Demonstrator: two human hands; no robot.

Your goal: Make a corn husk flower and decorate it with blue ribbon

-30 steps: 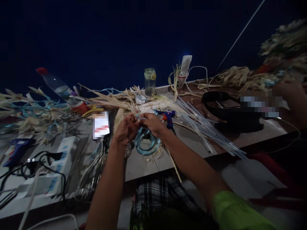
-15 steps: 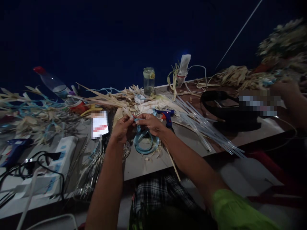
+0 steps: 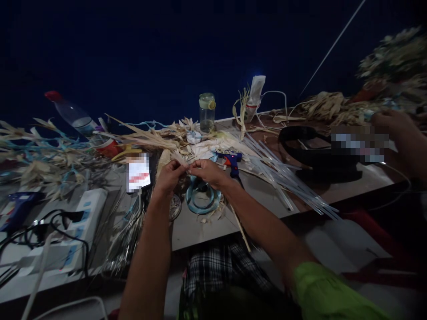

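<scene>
My left hand [image 3: 169,178] is closed in a pinch on a pale dried husk piece [image 3: 180,156], which sticks up past the fingertips. Meeting it from the right, my right hand [image 3: 209,172] has thumb and forefinger pressed together; what lies in that pinch is too small to make out. Just below both hands a roll of light blue tape [image 3: 195,209] rests on the table, partly covered by the right hand. Close to my right hand lies a blue and orange glue gun [image 3: 234,162], among pale husks [image 3: 220,144].
Clear glue sticks [image 3: 283,178] lie right of the glue gun. A phone [image 3: 138,173], a power strip [image 3: 85,222] and thin wires [image 3: 123,249] are on the left. A jar [image 3: 207,113] stands behind. At far right another person's hand [image 3: 388,124] is at work.
The blue tape strip that ran from my fingertips down toward the roll no longer shows there. My fingertips have drawn closer together; both hands stay in nearly the same place.
</scene>
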